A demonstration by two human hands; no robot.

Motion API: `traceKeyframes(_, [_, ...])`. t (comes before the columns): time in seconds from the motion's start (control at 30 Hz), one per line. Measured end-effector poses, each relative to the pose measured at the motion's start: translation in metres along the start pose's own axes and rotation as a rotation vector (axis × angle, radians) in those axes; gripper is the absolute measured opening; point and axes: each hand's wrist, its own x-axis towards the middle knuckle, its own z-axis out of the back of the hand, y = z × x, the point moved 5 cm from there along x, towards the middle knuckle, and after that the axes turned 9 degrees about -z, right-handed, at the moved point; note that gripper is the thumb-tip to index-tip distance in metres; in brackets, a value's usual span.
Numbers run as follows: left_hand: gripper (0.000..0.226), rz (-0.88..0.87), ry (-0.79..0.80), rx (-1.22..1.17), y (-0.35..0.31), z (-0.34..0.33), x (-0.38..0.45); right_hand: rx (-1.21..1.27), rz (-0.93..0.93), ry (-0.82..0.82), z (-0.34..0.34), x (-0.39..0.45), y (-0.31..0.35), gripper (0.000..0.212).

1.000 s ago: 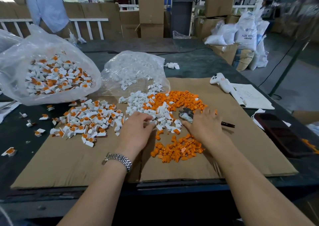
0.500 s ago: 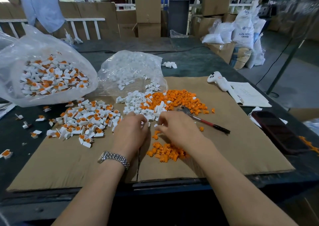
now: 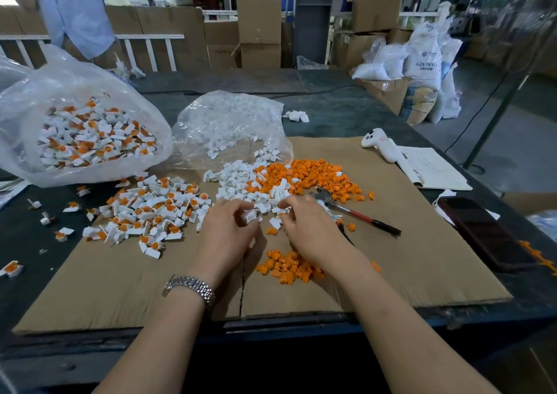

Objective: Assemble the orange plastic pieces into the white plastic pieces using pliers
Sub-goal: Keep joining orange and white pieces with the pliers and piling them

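A brown cardboard sheet [image 3: 407, 243] covers the middle of the dark desk [image 3: 331, 113]. On its far right corner lies a white handheld device [image 3: 381, 146], its tip over an open notebook [image 3: 434, 172]. A dark phone [image 3: 482, 232] (screen off) lies flat near the desk's right edge. Beyond the desk stand cardboard boxes [image 3: 259, 32], a white railing [image 3: 144, 48] and white sacks [image 3: 422, 62]. A person in a pale blue shirt [image 3: 75, 11] stands at far left.
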Motion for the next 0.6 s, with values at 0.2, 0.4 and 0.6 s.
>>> traceKeyframes(0.2, [0.025,0.225,0.005,-0.617,0.005,-0.004,-0.014,0.347,0.011,-0.047,0.016,-0.003,-0.006,0.012])
traceKeyframes(0.4, [0.034,0.154,0.043,-0.680,-0.010,0.004,-0.019,0.703,-0.047,0.035,0.015,-0.005,-0.009,0.017])
traceKeyframes(0.6, [0.030,0.192,0.089,-0.830,-0.013,0.000,-0.025,0.737,0.017,0.052,0.015,-0.005,-0.008,0.014])
